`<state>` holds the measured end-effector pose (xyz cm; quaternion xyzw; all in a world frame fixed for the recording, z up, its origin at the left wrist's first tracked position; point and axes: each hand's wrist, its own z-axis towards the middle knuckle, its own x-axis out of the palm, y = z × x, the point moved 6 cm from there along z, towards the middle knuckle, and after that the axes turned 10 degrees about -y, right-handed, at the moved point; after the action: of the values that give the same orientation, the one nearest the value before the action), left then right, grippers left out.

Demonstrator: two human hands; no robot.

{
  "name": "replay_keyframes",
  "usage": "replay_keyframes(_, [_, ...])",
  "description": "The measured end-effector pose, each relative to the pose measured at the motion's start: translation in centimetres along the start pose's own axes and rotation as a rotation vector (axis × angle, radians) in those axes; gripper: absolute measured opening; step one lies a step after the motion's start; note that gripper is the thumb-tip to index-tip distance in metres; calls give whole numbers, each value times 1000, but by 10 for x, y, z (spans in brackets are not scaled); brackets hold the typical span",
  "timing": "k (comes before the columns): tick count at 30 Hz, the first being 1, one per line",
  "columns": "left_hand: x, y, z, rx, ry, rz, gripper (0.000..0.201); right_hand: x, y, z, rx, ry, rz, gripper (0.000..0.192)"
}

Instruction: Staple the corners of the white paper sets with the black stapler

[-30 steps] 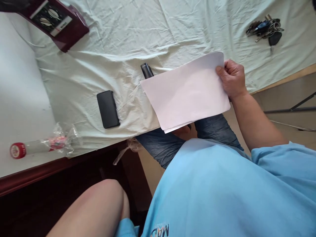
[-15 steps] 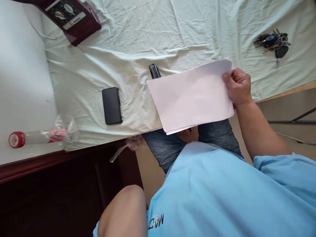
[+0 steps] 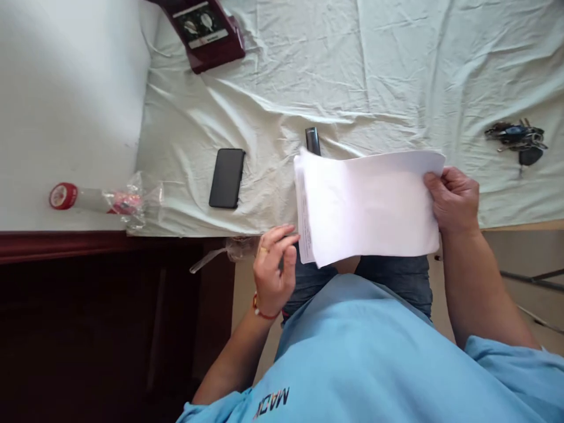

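Note:
My right hand (image 3: 456,198) pinches the right end of a small stack of white paper sheets (image 3: 379,205), thumb on top. The stack hangs over the table's front edge, above my lap. Its left side is fanned a little, and a lower sheet with printed lines (image 3: 305,226) peeks out there. Close to that left edge is my left hand (image 3: 275,264), palm partly turned up, fingers apart and holding nothing. A black cylindrical object (image 3: 312,141) lies just behind the papers, its near end covered by them.
On the pale green cloth (image 3: 273,76) lie a black phone (image 3: 227,178) at left and a bunch of keys (image 3: 517,138) at far right. A maroon device (image 3: 211,35) stands at the back left. A red-capped tube in clear plastic (image 3: 99,200) rests on the white surface.
My left hand has come up into view beside the papers' left edge. The top sheets have shifted and bent, uncovering print beneath. The camera view has turned; my right hand keeps its hold.

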<state>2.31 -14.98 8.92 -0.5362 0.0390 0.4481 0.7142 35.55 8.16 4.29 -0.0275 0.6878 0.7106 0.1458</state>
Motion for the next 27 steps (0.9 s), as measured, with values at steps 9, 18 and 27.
replay_keyframes(9, [53,62,32,-401,-18,-250,66,5,44,-7,-55,31,-22,31])
replay_keyframes(18, [86,85,79,-512,25,-461,65,9,59,21,-108,-2,77,21])
replay_keyframes(27, [92,80,74,-536,215,-439,65,39,29,52,167,280,-93,46])
